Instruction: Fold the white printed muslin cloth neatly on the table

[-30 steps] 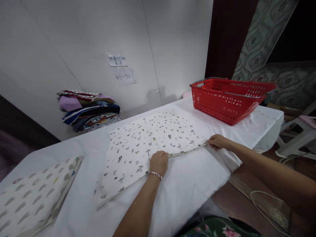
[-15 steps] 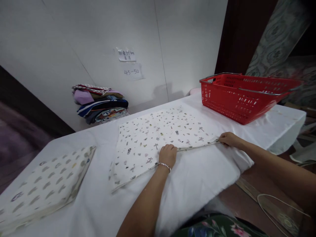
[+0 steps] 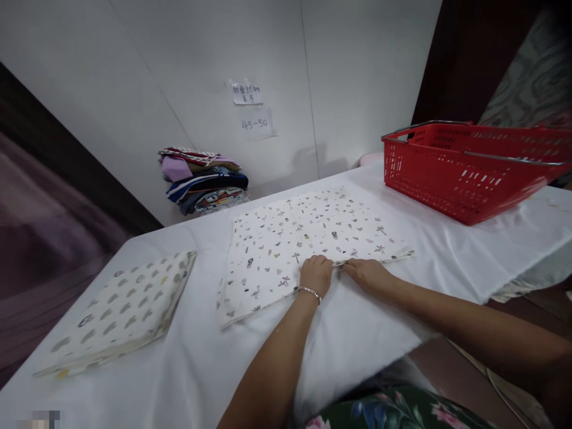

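Observation:
A folded white cloth (image 3: 272,244) with small grey and olive prints of palms and other motifs lies flat on the table. My left hand (image 3: 316,275), with a silver bracelet at its wrist, has its fingers closed over the middle of the cloth's near edge. Right beside it, my right hand (image 3: 364,274) pinches the same edge. The thumbs and the undersides of the fingers are mostly hidden. To the left lies another folded cloth (image 3: 129,304), cream with grey cloud-like shapes.
A red plastic basket (image 3: 447,182) with metal handles stands at the back right of the white-covered table (image 3: 201,363). Behind the table's far edge is a pile of folded fabrics (image 3: 205,182) against the wall. Two paper notes (image 3: 255,123) are stuck above.
My right hand has moved left along the near edge, from the cloth's right corner to beside my left hand. The left hand stays at the edge. The view has shifted slightly left.

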`<state>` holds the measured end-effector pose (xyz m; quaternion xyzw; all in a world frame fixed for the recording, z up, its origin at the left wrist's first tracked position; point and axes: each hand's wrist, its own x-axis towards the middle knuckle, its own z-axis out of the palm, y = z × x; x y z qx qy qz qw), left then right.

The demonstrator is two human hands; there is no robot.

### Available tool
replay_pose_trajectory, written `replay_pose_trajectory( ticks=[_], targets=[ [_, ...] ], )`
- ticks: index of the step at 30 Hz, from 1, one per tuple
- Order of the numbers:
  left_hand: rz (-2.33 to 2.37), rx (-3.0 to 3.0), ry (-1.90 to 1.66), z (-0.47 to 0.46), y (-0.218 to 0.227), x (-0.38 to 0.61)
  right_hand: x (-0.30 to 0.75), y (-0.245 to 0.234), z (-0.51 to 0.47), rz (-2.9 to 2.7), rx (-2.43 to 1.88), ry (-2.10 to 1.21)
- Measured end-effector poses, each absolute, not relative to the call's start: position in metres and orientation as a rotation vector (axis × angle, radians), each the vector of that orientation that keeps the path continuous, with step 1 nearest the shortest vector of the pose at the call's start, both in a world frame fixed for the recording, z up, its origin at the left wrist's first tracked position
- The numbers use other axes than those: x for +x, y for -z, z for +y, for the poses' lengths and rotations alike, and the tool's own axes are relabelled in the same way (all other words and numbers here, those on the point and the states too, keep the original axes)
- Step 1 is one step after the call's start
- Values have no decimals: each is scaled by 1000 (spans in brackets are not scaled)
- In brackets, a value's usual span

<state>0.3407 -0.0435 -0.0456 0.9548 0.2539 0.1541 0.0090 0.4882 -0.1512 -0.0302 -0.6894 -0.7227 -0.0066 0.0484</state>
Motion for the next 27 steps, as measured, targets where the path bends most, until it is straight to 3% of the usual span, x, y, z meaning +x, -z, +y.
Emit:
replay_pose_trajectory(
  ticks=[7,16,27],
  targets=[
    [785,2981,-475,-42,45,343,484,26,-131,-2405,-2296,90],
    [705,3014,-637,-45,47,339,498,25,-152,-2482,-1999,189],
    [651,3024,-623,-53,49,336,499,26,-161,-2348,-1942,141]
  ],
)
